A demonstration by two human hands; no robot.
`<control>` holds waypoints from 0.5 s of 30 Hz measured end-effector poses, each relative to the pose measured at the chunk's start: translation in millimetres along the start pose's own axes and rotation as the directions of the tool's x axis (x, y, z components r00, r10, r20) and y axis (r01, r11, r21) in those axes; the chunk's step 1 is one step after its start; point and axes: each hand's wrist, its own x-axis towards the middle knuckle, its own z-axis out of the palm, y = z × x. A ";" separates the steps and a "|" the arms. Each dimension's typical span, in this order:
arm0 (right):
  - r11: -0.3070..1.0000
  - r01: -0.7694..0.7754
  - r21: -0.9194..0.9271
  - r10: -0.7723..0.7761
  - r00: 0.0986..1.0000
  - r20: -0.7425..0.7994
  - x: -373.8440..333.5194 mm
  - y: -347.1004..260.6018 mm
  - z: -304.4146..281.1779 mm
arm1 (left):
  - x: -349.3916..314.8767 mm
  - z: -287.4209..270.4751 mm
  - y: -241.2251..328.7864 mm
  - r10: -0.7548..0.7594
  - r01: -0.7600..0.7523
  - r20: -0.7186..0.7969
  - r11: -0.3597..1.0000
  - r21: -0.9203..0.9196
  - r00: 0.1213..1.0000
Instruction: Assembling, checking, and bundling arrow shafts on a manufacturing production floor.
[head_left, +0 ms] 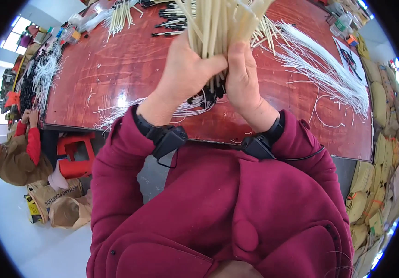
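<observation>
Over the table's near half I hold up a thick bundle of cream-coloured thin tubes with both hands. My left hand is closed round its left side, the thumb laid across the front. On the other side my right hand grips the bundle, thumb pointing up. A translucent yellowish piece stands above the right thumb; what it is I cannot tell. Black ends of the bundle stick out below my hands. Beneath them, white thin cords lie on the red table.
Long white cords spread over the table's right side. More cream tubes and black-tipped pieces lie at the back. A person works at the left end near a red stool. Stacked sacks line the right.
</observation>
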 end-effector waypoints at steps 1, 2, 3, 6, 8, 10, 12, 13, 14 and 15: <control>0.999 0.003 -0.047 -0.003 1.000 -0.002 -4.1 4.2 -2.1 | -3.4 0.2 -6.1 0.006 -0.006 -0.010 1.000 0.002 1.000; 0.996 0.006 -0.094 -0.006 1.000 -0.004 -9.7 10.1 -5.0 | -10.4 1.3 -22.4 0.043 -0.043 -0.045 0.999 0.007 0.998; 0.990 0.008 -0.140 -0.008 1.000 -0.004 -16.2 16.1 -6.8 | -20.1 2.1 -41.3 0.080 -0.079 -0.084 0.997 0.013 0.993; 0.984 -0.045 -0.170 0.051 0.998 0.031 -45.7 45.5 -19.7 | -45.1 7.9 -81.7 0.146 -0.141 -0.137 0.989 0.043 0.980; 0.980 -0.061 -0.188 0.073 0.996 0.056 -46.1 47.9 -21.1 | -52.3 9.9 -88.1 0.207 -0.193 -0.162 0.977 0.095 0.965; 0.981 -0.135 -0.142 0.147 0.986 0.075 -44.7 44.2 -18.0 | -51.9 6.7 -83.3 0.234 -0.223 -0.157 0.971 0.084 0.959; 0.978 -0.168 -0.121 0.180 0.979 0.094 -42.9 42.5 -18.2 | -50.0 3.4 -78.1 0.277 -0.272 -0.132 0.961 0.056 0.952; 0.967 -0.180 -0.181 0.207 0.968 0.142 -43.9 43.0 -20.3 | -52.5 2.7 -80.7 0.283 -0.277 -0.137 0.959 0.059 0.949; 0.952 -0.188 -0.240 0.235 0.954 0.188 -45.2 44.4 -22.9 | -56.4 2.4 -88.1 0.261 -0.255 -0.143 0.965 0.056 0.955; 0.935 -0.190 -0.300 0.264 0.937 0.230 -45.8 46.1 -24.8 | -58.1 2.3 -93.0 0.240 -0.235 -0.148 0.971 0.052 0.960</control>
